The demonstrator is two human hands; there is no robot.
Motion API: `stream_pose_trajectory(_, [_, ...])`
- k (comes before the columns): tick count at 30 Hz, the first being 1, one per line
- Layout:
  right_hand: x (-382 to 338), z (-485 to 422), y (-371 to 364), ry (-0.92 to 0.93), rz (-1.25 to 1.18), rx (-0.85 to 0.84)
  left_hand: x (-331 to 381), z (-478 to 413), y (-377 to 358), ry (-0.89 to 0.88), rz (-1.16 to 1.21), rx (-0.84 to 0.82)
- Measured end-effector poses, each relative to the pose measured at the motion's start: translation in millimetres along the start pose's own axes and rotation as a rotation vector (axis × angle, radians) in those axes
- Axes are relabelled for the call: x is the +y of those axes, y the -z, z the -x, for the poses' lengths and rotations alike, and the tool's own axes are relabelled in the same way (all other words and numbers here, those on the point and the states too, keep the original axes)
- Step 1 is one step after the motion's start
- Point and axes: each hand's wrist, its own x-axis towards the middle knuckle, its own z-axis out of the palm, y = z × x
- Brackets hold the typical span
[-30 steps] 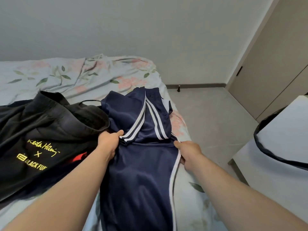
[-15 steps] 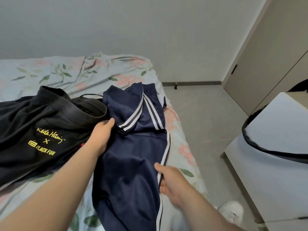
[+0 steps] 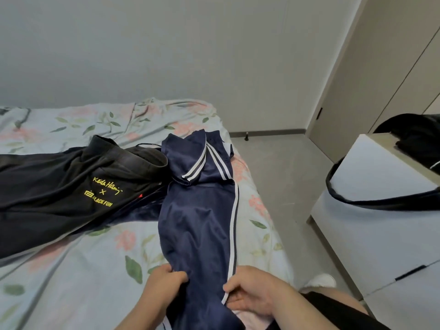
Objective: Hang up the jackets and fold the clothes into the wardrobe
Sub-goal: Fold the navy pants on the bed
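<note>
Left hand (image 3: 164,285) and right hand (image 3: 254,291) now lower on the navy track trousers (image 3: 197,222), each tight on one edge.

The floral-sheeted bed (image 3: 78,263) carries navy striped trousers (image 3: 197,220) beside a black printed garment (image 3: 59,194).

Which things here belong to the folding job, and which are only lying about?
Job: navy trousers, gripped by the left hand and right hand; black garment.
Lying about: black bag; white cabinet under it.
</note>
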Motion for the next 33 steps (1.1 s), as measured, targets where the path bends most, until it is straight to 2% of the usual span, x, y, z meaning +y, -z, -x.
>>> stream_pose_trajectory(3, [10,15,-6,0.091,0.078,-0.02,1,8,-2,-0.013,0.016,0.037])
stream_pose_trajectory(6, [16,33,-13,0.158,0.181,-0.061,2,17,-5,-0.084,-0.157,0.025])
stream_pose_trajectory(9, [24,44,-18,0.194,0.282,0.016,5,26,-4,-0.033,-0.112,0.026])
stream_pose_trajectory(17, [23,63,-21,0.416,0.033,0.148,9,45,22,-0.023,0.424,0.092])
stream_pose_trajectory(21, [22,63,-28,0.527,0.066,0.196,-2,84,-1,0.048,0.184,-0.085])
stream_pose_trajectory(25, [23,62,-30,0.509,0.058,0.131,-2,100,-13,0.062,0.211,-0.24])
stream_pose_trajectory(27, [24,62,-26,0.535,0.086,0.148,5,91,-3,0.021,0.22,-0.209])
stream_pose_trajectory(29, [20,61,-19,0.592,-0.007,0.177,11,81,11,-0.024,0.214,-0.117])
stream_pose_trajectory(33, [19,52,-11,0.644,-0.352,0.252,8,64,40,0.087,0.566,-0.101])
